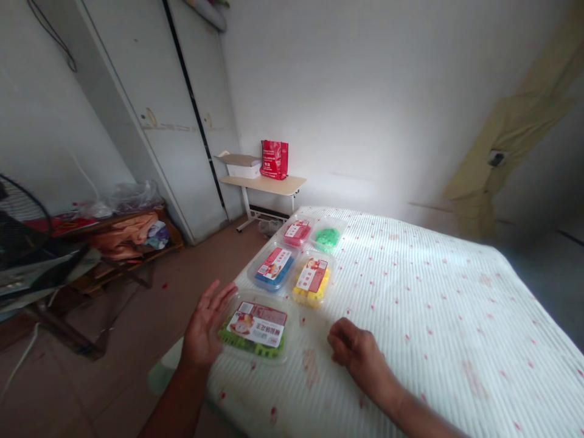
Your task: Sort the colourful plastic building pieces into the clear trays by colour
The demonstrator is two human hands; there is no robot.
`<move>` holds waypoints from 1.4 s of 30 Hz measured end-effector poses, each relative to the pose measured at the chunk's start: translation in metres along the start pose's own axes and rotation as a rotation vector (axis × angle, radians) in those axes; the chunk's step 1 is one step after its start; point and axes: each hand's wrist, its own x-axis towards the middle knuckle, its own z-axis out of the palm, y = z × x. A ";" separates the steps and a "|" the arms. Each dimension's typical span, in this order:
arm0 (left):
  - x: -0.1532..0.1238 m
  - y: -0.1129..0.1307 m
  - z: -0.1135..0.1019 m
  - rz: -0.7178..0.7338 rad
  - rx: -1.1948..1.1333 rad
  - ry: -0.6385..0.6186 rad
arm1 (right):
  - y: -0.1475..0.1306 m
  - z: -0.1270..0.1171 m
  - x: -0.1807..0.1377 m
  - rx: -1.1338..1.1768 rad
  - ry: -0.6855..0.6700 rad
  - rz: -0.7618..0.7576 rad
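Note:
My left hand (206,325), fingers stretched out, is at the left side of a clear plastic box of dark green pieces (253,327) with a printed label. Whether it touches the box is hard to tell. To the right of that box, my right hand (352,344) is curled closed over the bed; its inner fingers are hidden. Farther off stand a box of blue pieces (274,267) and a box of yellow pieces (312,278), both labelled. Behind them are a labelled box of red pieces (297,231) and a box of light green pieces (327,237).
The boxes lie along the left edge of a bed with a striped, red-dotted cover (410,316). Beyond it, a small table (292,185) bears a red bag (275,160) and a white carton (241,169). At left are a wardrobe (177,152) and a wooden crate with cloth (132,243).

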 end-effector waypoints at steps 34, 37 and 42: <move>-0.093 -0.007 0.068 0.600 0.568 -0.048 | 0.032 -0.057 0.052 0.467 -0.073 0.096; -0.116 -0.034 0.108 0.331 0.368 -0.243 | 0.042 -0.073 0.039 0.522 -0.103 0.086; -0.111 -0.081 0.156 -0.026 0.135 -0.318 | 0.053 -0.095 0.018 0.537 -0.119 0.164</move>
